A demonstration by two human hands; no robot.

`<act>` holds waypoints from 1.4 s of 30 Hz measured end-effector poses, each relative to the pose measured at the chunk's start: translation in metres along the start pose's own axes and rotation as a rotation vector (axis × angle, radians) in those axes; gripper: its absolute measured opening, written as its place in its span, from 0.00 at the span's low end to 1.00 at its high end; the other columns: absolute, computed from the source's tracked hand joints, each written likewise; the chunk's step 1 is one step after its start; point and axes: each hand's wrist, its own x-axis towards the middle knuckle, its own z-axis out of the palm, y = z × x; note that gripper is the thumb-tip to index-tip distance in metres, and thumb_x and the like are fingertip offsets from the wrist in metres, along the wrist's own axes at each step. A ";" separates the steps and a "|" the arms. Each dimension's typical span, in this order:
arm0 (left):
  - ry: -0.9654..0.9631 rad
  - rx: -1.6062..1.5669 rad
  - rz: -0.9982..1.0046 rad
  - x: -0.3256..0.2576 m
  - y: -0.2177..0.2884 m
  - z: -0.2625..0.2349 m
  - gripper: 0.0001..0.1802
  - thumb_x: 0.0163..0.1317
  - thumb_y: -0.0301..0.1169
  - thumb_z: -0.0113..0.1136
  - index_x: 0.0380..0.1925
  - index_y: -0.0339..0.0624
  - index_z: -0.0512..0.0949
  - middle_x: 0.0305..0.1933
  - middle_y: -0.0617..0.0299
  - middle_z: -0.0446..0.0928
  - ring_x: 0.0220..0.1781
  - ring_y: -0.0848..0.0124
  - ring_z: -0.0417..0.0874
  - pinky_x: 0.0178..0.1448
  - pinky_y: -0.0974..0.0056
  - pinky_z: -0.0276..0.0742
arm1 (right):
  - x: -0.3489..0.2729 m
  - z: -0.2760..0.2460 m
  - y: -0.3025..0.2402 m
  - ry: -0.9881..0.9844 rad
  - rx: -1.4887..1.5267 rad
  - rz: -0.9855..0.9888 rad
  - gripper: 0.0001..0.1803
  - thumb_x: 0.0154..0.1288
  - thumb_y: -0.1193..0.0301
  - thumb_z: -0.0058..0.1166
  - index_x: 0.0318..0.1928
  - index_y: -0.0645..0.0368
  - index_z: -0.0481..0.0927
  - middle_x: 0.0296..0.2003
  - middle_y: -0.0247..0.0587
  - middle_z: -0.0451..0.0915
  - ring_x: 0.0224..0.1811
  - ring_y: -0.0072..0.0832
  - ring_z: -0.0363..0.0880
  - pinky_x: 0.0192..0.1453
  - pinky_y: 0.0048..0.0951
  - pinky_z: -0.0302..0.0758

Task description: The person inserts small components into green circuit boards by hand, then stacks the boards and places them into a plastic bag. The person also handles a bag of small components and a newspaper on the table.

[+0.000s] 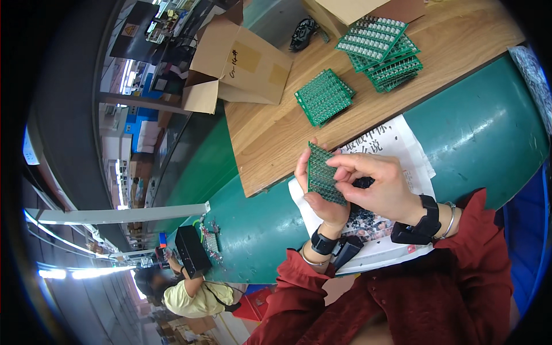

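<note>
A green circuit board panel [323,174], covered with rows of small parts, is held up at a tilt by my left hand [329,211]. That hand's thumb and fingers close around the panel's edges. My right hand [384,185] has its fingers curled and pinched against the panel's right side. Whatever lies between those fingertips is too small to make out. Below both hands, a white sheet of paper [422,195] lies on the green table mat, with many small dark pieces [368,221] scattered on it.
On the wooden board [261,155] ahead stand one stack of green circuit panels [325,96] and a taller stack [379,52] farther right. An open cardboard box [253,66] stands at the far left. A co-worker in a yellow top [195,296] sits farther left, beside a black box [191,251].
</note>
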 end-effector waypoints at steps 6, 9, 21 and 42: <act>-0.078 0.039 -0.009 -0.005 0.002 -0.001 0.48 0.54 0.72 0.43 0.61 0.42 0.56 0.67 0.46 0.58 0.59 0.56 0.70 0.61 0.51 0.71 | -0.003 0.002 -0.002 -0.033 -0.109 -0.026 0.19 0.49 0.86 0.59 0.44 0.61 0.80 0.27 0.37 0.80 0.28 0.21 0.81 0.33 0.21 0.78; -0.095 0.050 0.021 -0.004 0.001 -0.004 0.48 0.54 0.72 0.43 0.61 0.42 0.56 0.67 0.45 0.57 0.60 0.56 0.69 0.61 0.52 0.71 | -0.001 0.001 0.002 -0.027 -0.124 -0.128 0.16 0.50 0.83 0.58 0.42 0.59 0.79 0.25 0.35 0.79 0.25 0.22 0.80 0.29 0.23 0.76; -0.121 0.078 -0.018 -0.006 -0.002 -0.006 0.54 0.49 0.76 0.41 0.62 0.41 0.52 0.69 0.45 0.55 0.62 0.55 0.69 0.61 0.52 0.72 | 0.001 0.000 -0.004 -0.043 -0.035 -0.024 0.22 0.50 0.86 0.59 0.49 0.62 0.78 0.30 0.38 0.82 0.31 0.22 0.83 0.36 0.21 0.80; -0.215 0.252 0.175 -0.005 -0.016 -0.015 0.48 0.58 0.71 0.34 0.60 0.37 0.61 0.67 0.45 0.57 0.68 0.53 0.60 0.69 0.52 0.56 | 0.007 -0.008 -0.012 -0.063 0.046 -0.031 0.22 0.51 0.86 0.58 0.50 0.63 0.78 0.32 0.36 0.80 0.33 0.17 0.80 0.38 0.19 0.79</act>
